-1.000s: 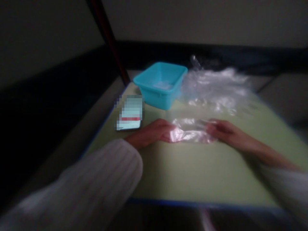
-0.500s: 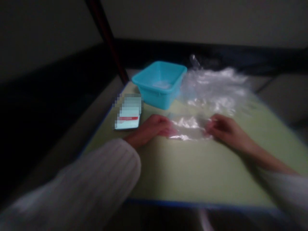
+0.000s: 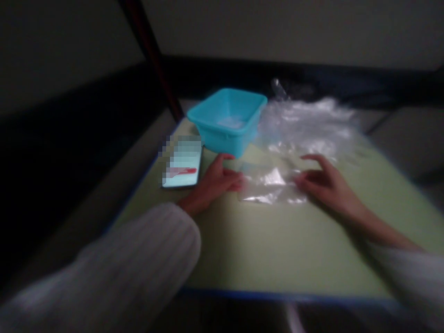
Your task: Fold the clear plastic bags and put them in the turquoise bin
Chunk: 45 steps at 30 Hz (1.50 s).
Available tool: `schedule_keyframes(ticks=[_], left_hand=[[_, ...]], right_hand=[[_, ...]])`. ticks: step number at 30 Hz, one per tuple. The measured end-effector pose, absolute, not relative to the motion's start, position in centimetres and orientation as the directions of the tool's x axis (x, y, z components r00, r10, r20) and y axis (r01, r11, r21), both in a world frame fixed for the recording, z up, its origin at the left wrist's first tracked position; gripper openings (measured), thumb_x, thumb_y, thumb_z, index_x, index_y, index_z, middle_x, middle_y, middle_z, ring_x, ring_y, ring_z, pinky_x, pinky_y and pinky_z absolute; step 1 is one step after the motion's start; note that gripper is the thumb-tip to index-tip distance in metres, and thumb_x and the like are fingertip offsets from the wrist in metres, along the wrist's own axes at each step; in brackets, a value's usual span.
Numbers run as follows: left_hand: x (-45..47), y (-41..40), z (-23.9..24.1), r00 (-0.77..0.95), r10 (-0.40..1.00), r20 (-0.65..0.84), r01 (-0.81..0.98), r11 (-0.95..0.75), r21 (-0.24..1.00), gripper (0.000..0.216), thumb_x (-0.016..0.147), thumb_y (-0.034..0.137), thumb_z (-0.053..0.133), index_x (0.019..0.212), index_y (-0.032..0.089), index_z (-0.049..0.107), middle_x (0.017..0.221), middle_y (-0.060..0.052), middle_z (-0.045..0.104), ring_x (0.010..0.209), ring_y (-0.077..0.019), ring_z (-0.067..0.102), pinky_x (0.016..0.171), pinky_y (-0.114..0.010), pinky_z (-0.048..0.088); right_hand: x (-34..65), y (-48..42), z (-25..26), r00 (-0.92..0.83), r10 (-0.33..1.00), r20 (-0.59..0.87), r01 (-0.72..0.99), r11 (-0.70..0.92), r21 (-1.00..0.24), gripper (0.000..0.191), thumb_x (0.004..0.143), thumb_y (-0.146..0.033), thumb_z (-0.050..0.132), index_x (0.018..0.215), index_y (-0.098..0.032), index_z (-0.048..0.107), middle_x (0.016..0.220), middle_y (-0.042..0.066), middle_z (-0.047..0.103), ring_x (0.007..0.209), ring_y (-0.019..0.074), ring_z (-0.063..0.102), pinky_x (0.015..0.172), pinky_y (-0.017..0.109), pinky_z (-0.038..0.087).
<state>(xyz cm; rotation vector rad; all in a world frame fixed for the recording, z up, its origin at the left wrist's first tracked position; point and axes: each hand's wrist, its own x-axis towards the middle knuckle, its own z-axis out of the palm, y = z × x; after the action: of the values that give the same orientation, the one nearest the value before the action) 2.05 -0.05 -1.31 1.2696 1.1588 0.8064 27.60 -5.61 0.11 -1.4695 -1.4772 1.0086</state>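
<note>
A clear plastic bag, shiny and folded into a flat rectangle, lies on the table between my two hands. My left hand is at its left edge, index finger lifted away from the thumb and lower fingertips touching the plastic. At the right edge is my right hand. Its index finger is raised and apart, while the thumb rests by the bag's edge. Both hands look open, though blur hides the exact contact. Beyond them lies a loose pile of clear plastic bags.
A turquoise plastic basin stands at the back, with something pale inside. Left of my left hand lies a phone with a lit, partly pixelated screen. The pale green table has a blue edge. A dark red pole rises behind it.
Both index fingers have lifted off the folded bag and spread from the thumbs, where both hands were pinching its ends. The bag stays in nearly the same place.
</note>
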Motion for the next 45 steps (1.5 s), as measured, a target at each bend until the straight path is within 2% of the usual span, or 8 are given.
schedule_keyframes(ticks=[6,11,15,20,23,30,36,45], left_hand=[[1.8,1.4,-2.7,0.356,0.934,-0.003,0.158,-0.057,0.986,0.049,0.073,0.023,0.067,0.120,0.014,0.053,0.101,-0.008,0.069,0.090,-0.0178,0.066,0.080,-0.029,0.052],[2.2,1.0,-2.2,0.351,0.936,0.033,0.352,-0.165,0.921,0.036,0.076,0.024,0.063,0.110,0.013,0.065,0.086,-0.003,0.070,0.082,-0.0168,0.065,0.074,-0.026,0.050],[2.3,0.2,-2.1,0.312,0.949,0.044,0.519,-0.209,0.829,0.031,0.075,0.018,0.059,0.105,0.013,0.066,0.079,-0.002,0.066,0.072,-0.0148,0.061,0.068,-0.025,0.049],[2.4,-0.5,-2.4,0.363,0.855,0.369,0.579,-0.518,0.630,0.035,0.072,0.011,0.059,0.106,0.015,0.060,0.115,-0.008,0.056,0.104,-0.0208,0.054,0.093,-0.035,0.044],[2.4,-0.8,-1.9,0.442,0.783,0.437,0.539,-0.621,0.569,0.026,0.076,0.012,0.056,0.102,0.016,0.059,0.112,-0.007,0.057,0.107,-0.0202,0.053,0.097,-0.035,0.041],[1.6,-0.8,0.2,0.327,0.944,0.037,0.509,-0.209,0.835,0.014,0.077,0.018,0.055,0.092,0.017,0.054,0.066,0.003,0.057,0.056,-0.0111,0.059,0.054,-0.021,0.043],[1.5,-0.7,-0.4,0.433,0.895,-0.104,0.380,-0.076,0.922,0.031,0.067,0.014,0.064,0.095,0.018,0.051,0.061,0.007,0.055,0.056,-0.0111,0.060,0.050,-0.019,0.040],[1.8,-0.9,-0.8,0.480,0.859,-0.181,0.249,0.064,0.966,0.051,0.054,0.012,0.072,0.099,0.019,0.050,0.062,0.009,0.053,0.055,-0.0074,0.053,0.052,-0.018,0.041]], right_hand=[[28.0,-5.2,0.0,-0.077,0.994,0.073,0.482,0.101,-0.870,0.043,0.075,-0.031,0.066,0.116,-0.021,0.060,0.094,0.008,0.068,0.069,0.0183,0.062,0.053,0.030,0.049],[28.0,-5.2,0.0,-0.162,0.968,0.190,0.584,0.249,-0.773,0.028,0.076,-0.029,0.063,0.102,-0.021,0.070,0.122,0.011,0.062,0.094,0.0266,0.063,0.066,0.036,0.053],[28.3,-4.9,-0.7,-0.172,0.977,0.125,0.630,0.207,-0.749,0.029,0.080,-0.033,0.059,0.105,-0.021,0.068,0.118,0.012,0.063,0.082,0.0235,0.065,0.064,0.037,0.053],[28.3,-5.1,-0.7,-0.219,0.927,0.304,0.752,0.359,-0.552,0.025,0.083,-0.029,0.056,0.104,-0.020,0.066,0.116,0.013,0.059,0.094,0.0265,0.061,0.076,0.042,0.051],[27.7,-5.8,-0.1,-0.364,0.861,0.356,0.746,0.499,-0.442,0.025,0.086,-0.026,0.051,0.107,-0.020,0.063,0.112,0.012,0.060,0.103,0.0271,0.057,0.087,0.045,0.046],[28.1,-6.4,0.4,-0.085,0.973,0.212,0.744,0.204,-0.636,0.008,0.079,-0.029,0.056,0.082,-0.022,0.057,0.068,0.003,0.059,0.053,0.0160,0.054,0.047,0.029,0.042],[28.8,-6.0,-0.5,-0.095,0.995,0.024,0.547,0.072,-0.834,0.023,0.066,-0.031,0.067,0.079,-0.023,0.050,0.064,-0.002,0.053,0.050,0.0128,0.051,0.042,0.024,0.038],[29.0,-5.9,-0.7,-0.159,0.987,-0.011,0.439,0.061,-0.896,0.026,0.063,-0.025,0.071,0.078,-0.022,0.050,0.074,-0.002,0.053,0.056,0.0117,0.054,0.044,0.024,0.040]])
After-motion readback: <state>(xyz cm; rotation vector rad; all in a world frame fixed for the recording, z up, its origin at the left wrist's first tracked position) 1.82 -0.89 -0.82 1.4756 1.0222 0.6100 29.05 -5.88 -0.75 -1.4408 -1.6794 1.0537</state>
